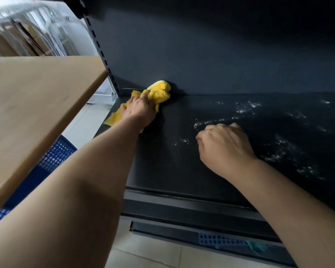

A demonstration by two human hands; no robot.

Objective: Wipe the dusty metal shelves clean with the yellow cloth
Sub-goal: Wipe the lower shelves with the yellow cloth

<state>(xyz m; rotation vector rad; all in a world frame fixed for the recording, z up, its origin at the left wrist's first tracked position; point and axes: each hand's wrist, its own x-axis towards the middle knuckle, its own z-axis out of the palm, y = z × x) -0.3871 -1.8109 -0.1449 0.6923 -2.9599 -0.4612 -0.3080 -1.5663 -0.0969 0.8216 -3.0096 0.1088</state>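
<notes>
A dark metal shelf [182, 161] fills the middle and right of the head view, with pale dust patches scattered across its right half. My left hand [138, 111] reaches to the shelf's far left corner and presses a bunched yellow cloth [159, 91] against the back panel. Part of the cloth trails out to the left of that hand, over the shelf's edge. My right hand [223, 146] rests on the shelf as a loose fist, near the middle, holding nothing.
A wooden board [37, 105] juts in from the left, close above my left forearm. A slotted metal upright [103, 55] runs along the shelf's left side. A blue perforated basket [54, 157] sits below the board. A lower shelf and tiled floor lie beneath.
</notes>
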